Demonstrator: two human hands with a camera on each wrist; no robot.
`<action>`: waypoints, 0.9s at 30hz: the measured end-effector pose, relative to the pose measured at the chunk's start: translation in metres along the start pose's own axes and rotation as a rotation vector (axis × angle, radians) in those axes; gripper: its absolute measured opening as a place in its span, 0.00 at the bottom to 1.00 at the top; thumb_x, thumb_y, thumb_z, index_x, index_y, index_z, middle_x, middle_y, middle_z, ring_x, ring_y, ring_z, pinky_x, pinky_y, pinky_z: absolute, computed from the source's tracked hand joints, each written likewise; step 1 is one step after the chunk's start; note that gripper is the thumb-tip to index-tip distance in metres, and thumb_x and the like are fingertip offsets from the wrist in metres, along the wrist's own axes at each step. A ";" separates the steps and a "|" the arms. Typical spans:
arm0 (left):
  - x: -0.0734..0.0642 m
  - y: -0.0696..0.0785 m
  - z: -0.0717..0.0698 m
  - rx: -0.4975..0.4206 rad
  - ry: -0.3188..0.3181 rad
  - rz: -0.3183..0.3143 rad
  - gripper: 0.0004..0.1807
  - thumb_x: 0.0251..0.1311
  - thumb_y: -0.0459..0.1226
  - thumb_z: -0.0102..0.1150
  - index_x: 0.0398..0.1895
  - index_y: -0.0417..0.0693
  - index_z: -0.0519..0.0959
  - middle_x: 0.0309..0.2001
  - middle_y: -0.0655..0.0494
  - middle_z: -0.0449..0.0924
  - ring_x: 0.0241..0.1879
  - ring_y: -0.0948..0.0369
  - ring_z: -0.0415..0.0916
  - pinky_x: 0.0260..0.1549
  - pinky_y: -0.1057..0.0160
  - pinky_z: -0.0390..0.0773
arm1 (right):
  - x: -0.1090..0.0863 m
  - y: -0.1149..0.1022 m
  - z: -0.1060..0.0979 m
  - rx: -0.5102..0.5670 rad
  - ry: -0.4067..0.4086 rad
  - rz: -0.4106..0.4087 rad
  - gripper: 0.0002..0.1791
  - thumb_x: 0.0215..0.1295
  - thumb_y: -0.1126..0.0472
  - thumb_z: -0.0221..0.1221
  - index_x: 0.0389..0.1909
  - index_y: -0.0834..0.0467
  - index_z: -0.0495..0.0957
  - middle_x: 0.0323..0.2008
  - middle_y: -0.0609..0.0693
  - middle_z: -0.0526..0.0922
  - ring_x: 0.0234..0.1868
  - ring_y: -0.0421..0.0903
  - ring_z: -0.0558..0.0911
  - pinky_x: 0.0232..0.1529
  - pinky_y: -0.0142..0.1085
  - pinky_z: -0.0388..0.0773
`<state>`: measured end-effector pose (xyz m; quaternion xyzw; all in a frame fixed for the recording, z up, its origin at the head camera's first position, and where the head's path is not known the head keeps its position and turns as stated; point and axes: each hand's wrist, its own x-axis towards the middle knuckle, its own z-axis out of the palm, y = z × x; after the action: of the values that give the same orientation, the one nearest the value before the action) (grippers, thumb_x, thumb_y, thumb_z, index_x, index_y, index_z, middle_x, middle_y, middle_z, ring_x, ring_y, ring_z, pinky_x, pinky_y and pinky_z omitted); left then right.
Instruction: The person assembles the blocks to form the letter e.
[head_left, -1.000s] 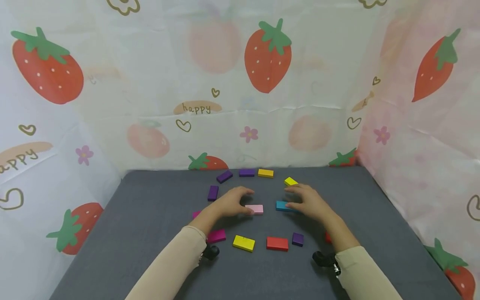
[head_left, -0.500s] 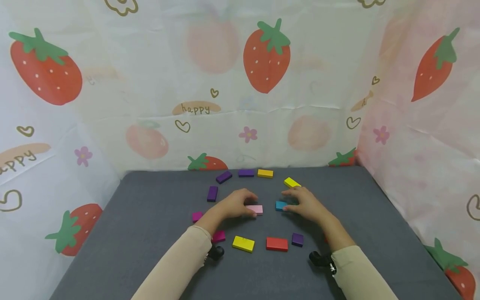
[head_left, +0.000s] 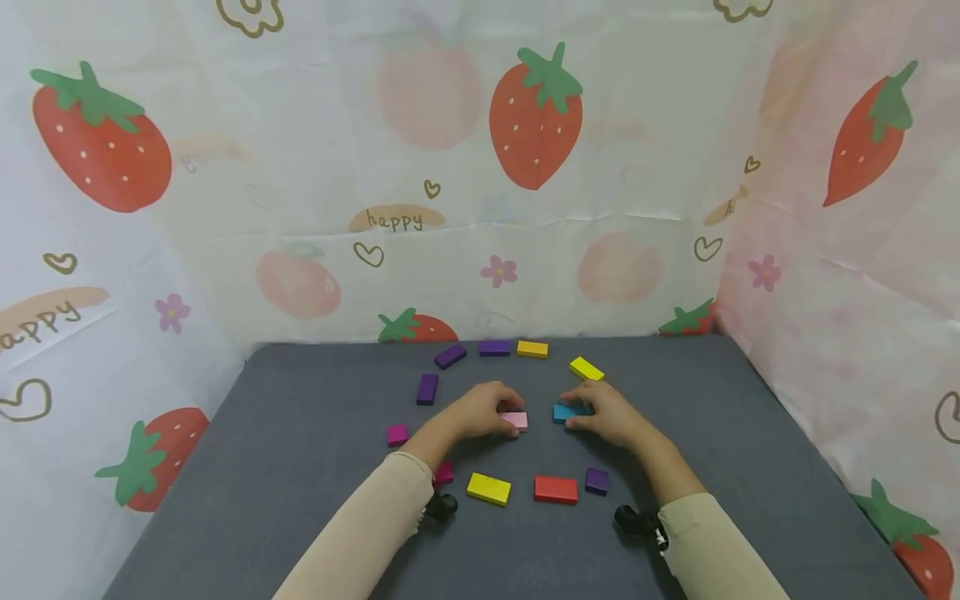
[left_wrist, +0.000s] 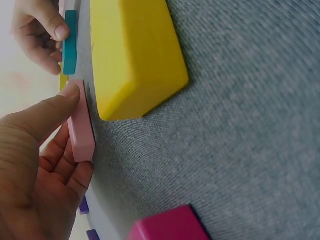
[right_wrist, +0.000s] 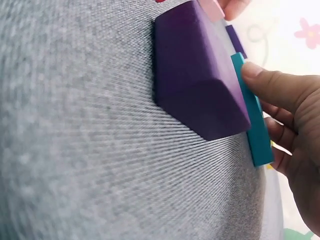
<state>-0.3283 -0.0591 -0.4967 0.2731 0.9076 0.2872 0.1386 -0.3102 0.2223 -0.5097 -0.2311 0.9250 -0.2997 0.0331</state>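
In the head view my left hand (head_left: 476, 412) is over the middle of the table, pinching a small pink block (head_left: 517, 422) between thumb and fingers. The left wrist view shows the thumb on the near side of this pink block (left_wrist: 82, 131) and fingers behind it. To the right, my right hand (head_left: 613, 415) pinches a blue block (head_left: 562, 412) lengthwise along its sides. From the right wrist, the thumb presses the near face of the blue block (right_wrist: 258, 137), fingertips at its far side. A gap separates the two blocks, which lie roughly in line.
Loose blocks form a rough ring around the hands: yellow (head_left: 488, 489), red (head_left: 556, 490) and purple (head_left: 597, 481) in front, magenta (head_left: 397, 435) at left. Behind are several purple blocks (head_left: 494, 348), an orange one (head_left: 532, 349) and another yellow one (head_left: 587, 368). A strawberry-print cloth (head_left: 480, 183) surrounds the table.
My left hand has shifted slightly right and its fingers have closed on the pink block. The right hand has come down and drawn its thumb and fingers together around the blue block.
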 end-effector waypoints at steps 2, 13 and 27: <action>0.001 0.002 0.001 0.001 -0.004 -0.005 0.22 0.60 0.42 0.74 0.57 0.51 0.84 0.49 0.58 0.81 0.47 0.62 0.76 0.56 0.57 0.77 | 0.000 0.000 0.001 0.003 -0.001 0.008 0.22 0.66 0.58 0.69 0.60 0.57 0.83 0.58 0.56 0.81 0.61 0.57 0.78 0.64 0.57 0.72; 0.005 0.005 0.001 0.021 -0.018 0.002 0.18 0.61 0.41 0.73 0.54 0.51 0.85 0.46 0.59 0.82 0.45 0.62 0.75 0.54 0.59 0.78 | 0.000 0.001 0.003 0.027 -0.002 0.041 0.18 0.66 0.60 0.69 0.56 0.55 0.85 0.55 0.54 0.82 0.58 0.53 0.78 0.62 0.55 0.73; 0.019 0.000 -0.006 0.010 0.023 -0.036 0.16 0.61 0.38 0.72 0.52 0.49 0.85 0.46 0.57 0.83 0.44 0.61 0.75 0.54 0.58 0.77 | 0.003 0.001 0.003 0.001 0.002 0.024 0.16 0.66 0.60 0.69 0.54 0.54 0.86 0.46 0.48 0.82 0.48 0.47 0.77 0.56 0.50 0.74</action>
<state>-0.3465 -0.0510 -0.4936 0.2543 0.9152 0.2834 0.1321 -0.3127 0.2196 -0.5127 -0.2197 0.9276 -0.3000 0.0360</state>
